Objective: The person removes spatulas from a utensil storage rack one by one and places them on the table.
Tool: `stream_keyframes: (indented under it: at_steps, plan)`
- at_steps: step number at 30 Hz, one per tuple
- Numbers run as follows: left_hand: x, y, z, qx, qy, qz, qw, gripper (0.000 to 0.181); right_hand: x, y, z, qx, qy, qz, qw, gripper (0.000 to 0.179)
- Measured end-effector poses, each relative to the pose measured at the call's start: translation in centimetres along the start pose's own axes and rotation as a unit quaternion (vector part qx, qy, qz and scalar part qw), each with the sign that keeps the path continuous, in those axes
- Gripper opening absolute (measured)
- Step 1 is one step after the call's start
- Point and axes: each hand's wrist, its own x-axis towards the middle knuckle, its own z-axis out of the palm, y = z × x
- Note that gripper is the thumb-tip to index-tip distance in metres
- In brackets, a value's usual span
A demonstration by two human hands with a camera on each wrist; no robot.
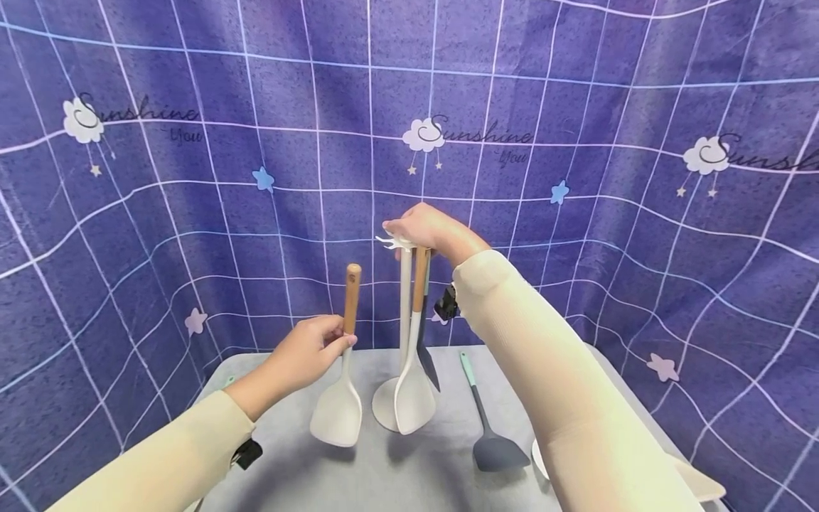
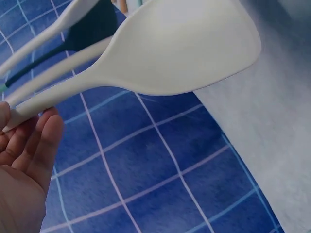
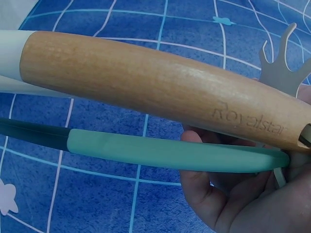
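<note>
My left hand (image 1: 313, 350) pinches a white turner (image 1: 338, 414) low on its wooden handle, holding it upright left of a white utensil stand (image 1: 405, 306). In the left wrist view the turner's broad white head (image 2: 184, 43) stretches out from my fingers. My right hand (image 1: 425, 226) grips the hooked top of the stand, fingers curled beneath it. From the hooks hang a white utensil (image 1: 417, 402) with a wooden handle (image 3: 136, 77) and a dark utensil (image 1: 427, 364) with a green handle (image 3: 170, 154). Part of the stand's top is hidden by my right hand.
On the grey table (image 1: 281, 455), a dark turner (image 1: 499, 452) with a green handle lies right of the stand. My right sleeve partly covers a white item (image 1: 539, 459). A cream utensil (image 1: 702, 483) lies at the far right. A patterned blue curtain (image 1: 333, 163) surrounds the table.
</note>
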Motion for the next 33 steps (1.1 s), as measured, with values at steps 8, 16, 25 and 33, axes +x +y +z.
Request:
stream_keyframes:
  at_steps: [8, 16, 25, 33]
  plan:
    - [-0.4, -2.0, -1.1, -0.02, -0.014, -0.059, 0.998, 0.02, 0.2, 0.3, -0.1, 0.014, 0.001, -0.004, 0.9999, 0.049]
    - [-0.5, -2.9, -1.8, -0.019, -0.023, -0.102, 0.9944, 0.03, 0.3, 0.3, 0.0, 0.036, -0.002, -0.002, 0.9993, 0.048]
    - [-0.6, -7.3, -2.6, -0.035, -0.062, -0.165, 0.9837, 0.028, 0.1, 0.2, 0.0, 0.023, 0.002, -0.004, 0.9997, 0.046]
    - [-1.6, -11.1, -3.2, -0.037, -0.079, -0.213, 0.9731, 0.031, -0.1, 0.0, 0.1, 0.016, 0.002, -0.009, 0.9998, 0.045]
